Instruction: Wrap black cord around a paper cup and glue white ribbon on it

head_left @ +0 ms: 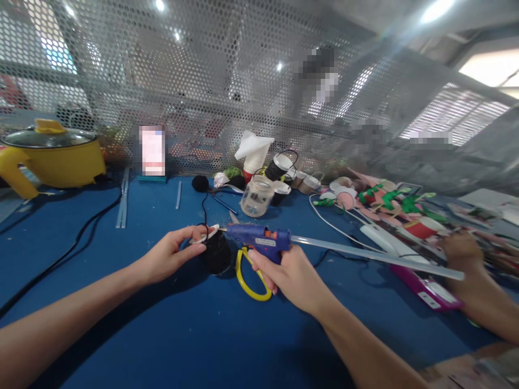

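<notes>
My left hand (172,253) is closed on the white rim of a small paper cup (218,255) wrapped in black yarn. The cup leans a little above the blue table. A strand runs from it to a black yarn ball (200,183) farther back. In my right hand (300,278) is a blue hot glue gun (247,236), gripped by its handle. Its nozzle points left and meets or nearly meets the cup's rim. From its back sticks a long clear glue stick (365,253). Scissors with yellow handles (253,294) lie partly under the gun.
A yellow electric pot (67,159) and its black cord stand at left, near a propped phone (153,151). Behind the gun are a clear jar (258,197) and several small cups. Another person's hand (462,251) is at right, beside craft pieces and a purple box (425,289).
</notes>
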Motion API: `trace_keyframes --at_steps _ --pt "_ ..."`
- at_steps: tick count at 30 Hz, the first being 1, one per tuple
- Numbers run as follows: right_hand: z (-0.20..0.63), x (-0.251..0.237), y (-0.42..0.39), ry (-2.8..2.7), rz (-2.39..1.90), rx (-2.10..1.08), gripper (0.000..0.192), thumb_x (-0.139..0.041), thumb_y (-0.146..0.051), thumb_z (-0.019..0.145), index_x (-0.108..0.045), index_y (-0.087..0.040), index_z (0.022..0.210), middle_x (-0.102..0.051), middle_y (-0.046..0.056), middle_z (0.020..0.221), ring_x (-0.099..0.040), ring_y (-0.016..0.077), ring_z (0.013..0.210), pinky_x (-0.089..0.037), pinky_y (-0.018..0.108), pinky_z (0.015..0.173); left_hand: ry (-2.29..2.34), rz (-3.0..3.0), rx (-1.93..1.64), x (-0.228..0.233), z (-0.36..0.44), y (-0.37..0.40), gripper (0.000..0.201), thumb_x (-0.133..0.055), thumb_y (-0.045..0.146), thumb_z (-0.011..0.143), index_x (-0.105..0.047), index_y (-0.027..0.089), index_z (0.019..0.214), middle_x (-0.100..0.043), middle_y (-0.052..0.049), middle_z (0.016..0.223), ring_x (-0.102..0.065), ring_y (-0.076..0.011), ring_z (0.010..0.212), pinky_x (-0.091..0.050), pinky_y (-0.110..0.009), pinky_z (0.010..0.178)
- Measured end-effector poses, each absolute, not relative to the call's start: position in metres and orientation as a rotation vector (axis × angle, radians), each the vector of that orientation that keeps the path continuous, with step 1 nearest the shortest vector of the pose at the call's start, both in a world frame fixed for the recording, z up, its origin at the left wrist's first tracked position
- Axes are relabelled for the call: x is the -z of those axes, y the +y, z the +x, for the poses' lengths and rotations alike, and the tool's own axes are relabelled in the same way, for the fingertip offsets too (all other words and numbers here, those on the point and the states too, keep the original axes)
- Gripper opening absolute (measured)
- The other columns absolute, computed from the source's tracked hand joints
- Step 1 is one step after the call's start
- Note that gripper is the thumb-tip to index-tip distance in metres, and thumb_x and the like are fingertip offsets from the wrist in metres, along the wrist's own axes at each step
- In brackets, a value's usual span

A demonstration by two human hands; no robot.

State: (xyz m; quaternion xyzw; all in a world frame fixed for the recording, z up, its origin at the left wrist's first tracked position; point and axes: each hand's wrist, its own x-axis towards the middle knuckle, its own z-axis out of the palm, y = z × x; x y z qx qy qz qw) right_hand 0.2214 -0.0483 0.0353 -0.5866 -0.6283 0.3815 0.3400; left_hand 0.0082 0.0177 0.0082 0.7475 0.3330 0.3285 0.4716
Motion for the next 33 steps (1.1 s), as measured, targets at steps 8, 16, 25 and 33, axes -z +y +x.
trace_keyframes --at_steps 8,16,25,33 --pt "0.2194 -0.0361 -0.0495 -1.635 -1.513 -1.004 0.028 -0.049 -0.040 0.078 -0.048 -0.017 0.060 -0.041 -0.007 0.036 -0.041 0.0082 0.035 -0.037 0.021 0.040 0.802 1.815 -0.816 -0.0068 0.0080 0.0179 0.020 -0.051 0.036 0.078 -0.048 0.018 0.071 -0.061 -0.011 0.109 -0.047 -0.0256 0.114 -0.033 -0.042 0.096" --pt "0.2199 -0.0368 -0.0496 -1.631 -1.530 -0.994 0.028 -0.048 -0.039 0.078 -0.048 -0.017 0.061 -0.042 -0.006 0.036 -0.041 0.0082 0.034 -0.038 0.021 0.039 0.817 1.826 -0.811 -0.0074 0.0081 0.0176 0.020 -0.051 0.036 0.078 -0.047 0.018 0.070 -0.061 -0.012 0.109 -0.048 -0.0252 0.113 -0.033 -0.041 0.096" --pt "0.2184 -0.0388 -0.0520 -1.654 -1.523 -1.001 0.029 -0.048 -0.039 0.078 -0.046 -0.018 0.058 -0.041 -0.006 0.036 -0.042 0.0088 0.035 -0.039 0.022 0.039 0.801 1.846 -0.798 -0.0060 0.0071 0.0186 0.019 -0.049 0.034 0.080 -0.046 0.018 0.071 -0.060 -0.011 0.111 -0.047 -0.0240 0.114 -0.033 -0.040 0.095" --pt "0.2201 -0.0383 -0.0506 -1.632 -1.535 -1.022 0.029 -0.048 -0.040 0.078 -0.051 -0.016 0.062 -0.042 -0.006 0.036 -0.042 0.0081 0.034 -0.038 0.021 0.040 0.810 1.859 -0.799 -0.0070 0.0079 0.0184 0.014 -0.048 0.029 0.080 -0.048 0.016 0.074 -0.060 -0.014 0.110 -0.046 -0.0253 0.115 -0.033 -0.041 0.095"
